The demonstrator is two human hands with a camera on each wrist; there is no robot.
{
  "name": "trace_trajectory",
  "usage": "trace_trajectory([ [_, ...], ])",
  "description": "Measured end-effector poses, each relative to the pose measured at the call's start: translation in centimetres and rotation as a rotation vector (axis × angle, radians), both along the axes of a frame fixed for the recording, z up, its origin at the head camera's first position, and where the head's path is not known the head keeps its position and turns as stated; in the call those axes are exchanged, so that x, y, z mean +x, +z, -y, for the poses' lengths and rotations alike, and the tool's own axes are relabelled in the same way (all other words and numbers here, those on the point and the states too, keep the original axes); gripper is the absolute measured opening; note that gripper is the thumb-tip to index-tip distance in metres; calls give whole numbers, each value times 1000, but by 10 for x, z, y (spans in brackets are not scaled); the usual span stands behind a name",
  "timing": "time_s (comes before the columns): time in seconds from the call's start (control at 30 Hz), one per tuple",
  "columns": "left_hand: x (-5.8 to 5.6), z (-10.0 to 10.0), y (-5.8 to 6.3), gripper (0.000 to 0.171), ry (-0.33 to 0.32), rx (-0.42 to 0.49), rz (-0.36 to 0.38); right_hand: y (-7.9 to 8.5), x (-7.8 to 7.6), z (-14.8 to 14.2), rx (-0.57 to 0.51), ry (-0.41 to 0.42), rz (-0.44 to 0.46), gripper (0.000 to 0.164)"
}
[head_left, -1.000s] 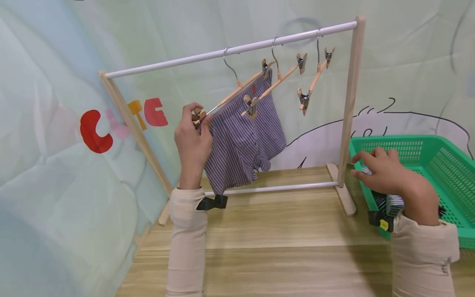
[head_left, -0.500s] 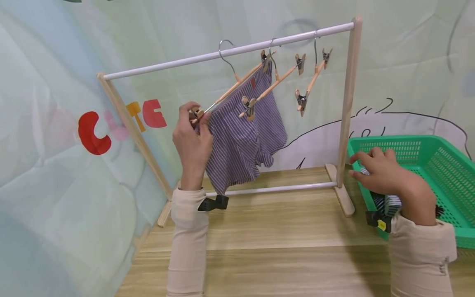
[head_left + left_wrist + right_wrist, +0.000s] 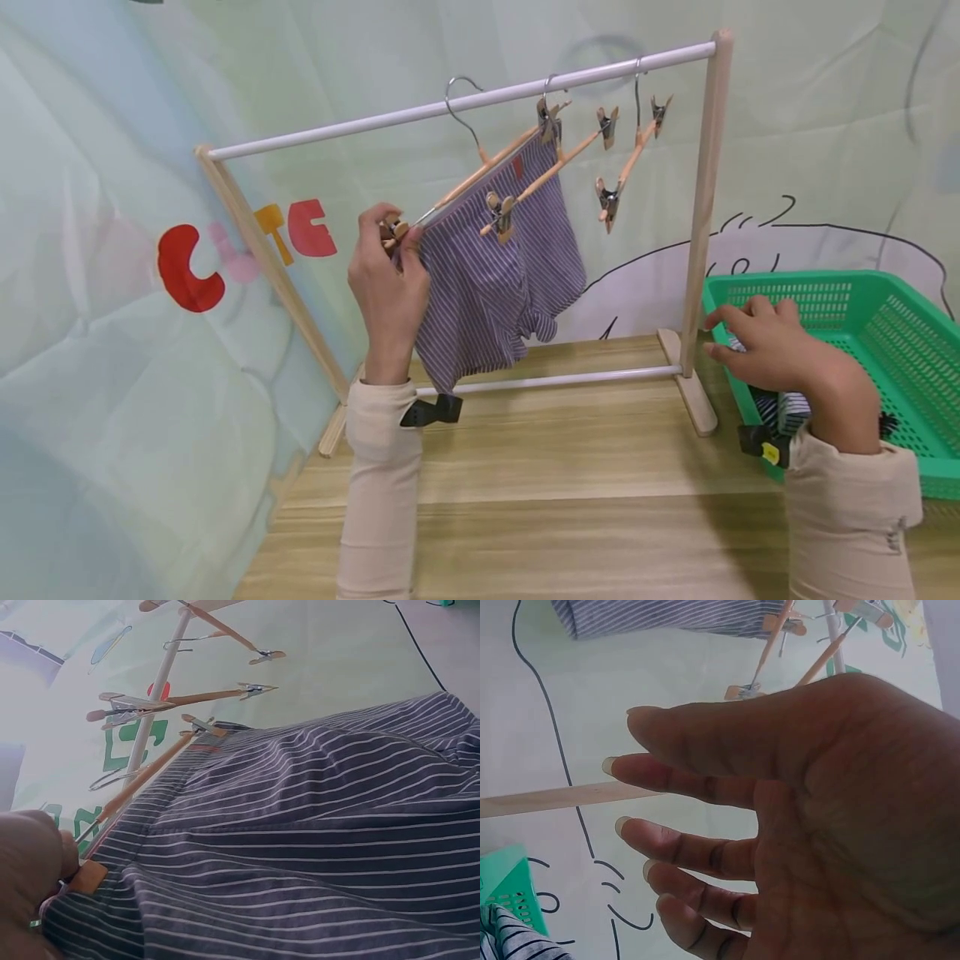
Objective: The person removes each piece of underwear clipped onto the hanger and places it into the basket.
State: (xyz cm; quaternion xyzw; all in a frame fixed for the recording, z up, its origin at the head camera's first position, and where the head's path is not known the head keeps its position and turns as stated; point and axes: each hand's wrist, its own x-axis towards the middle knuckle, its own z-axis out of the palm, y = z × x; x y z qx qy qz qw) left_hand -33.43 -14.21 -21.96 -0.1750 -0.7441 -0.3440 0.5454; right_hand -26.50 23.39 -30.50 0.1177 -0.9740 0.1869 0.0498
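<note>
My left hand (image 3: 390, 287) pinches the near clip (image 3: 395, 229) of a clip hanger (image 3: 476, 177). Striped shorts (image 3: 487, 283) hang from this hanger by the waistband, the far corner held in its other clip (image 3: 550, 121). The hanger slants, near end lower, and its hook loops above the rail. In the left wrist view the shorts (image 3: 300, 802) fill most of the frame, and part of the hand (image 3: 30, 877) shows at the clip. My right hand (image 3: 787, 350) hovers over the left side of the green basket (image 3: 922, 333), fingers loosely bent and holding nothing.
A wooden rack with a white rail (image 3: 337, 127) stands on the wood-grain table (image 3: 562, 500). Two bare clip hangers, a middle one (image 3: 555, 171) and a right one (image 3: 636, 160), hang beside the shorts. Striped cloth (image 3: 793, 412) lies in the basket. A printed backdrop hangs behind.
The hanger's hook has risen slightly off the rail, and its far end with the shorts has swung a little to the right. My right hand stays nearly still.
</note>
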Motion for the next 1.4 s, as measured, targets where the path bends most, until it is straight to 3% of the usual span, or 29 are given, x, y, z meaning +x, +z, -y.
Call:
trace_trajectory([
  [0.7, -4, 3, -20, 23, -33, -11, -6, -4, 0, 0, 3, 6, -3, 32],
  [1.4, -3, 3, -58, 22, -66, -4, 18, 1, 1, 4, 5, 8, 3, 30],
])
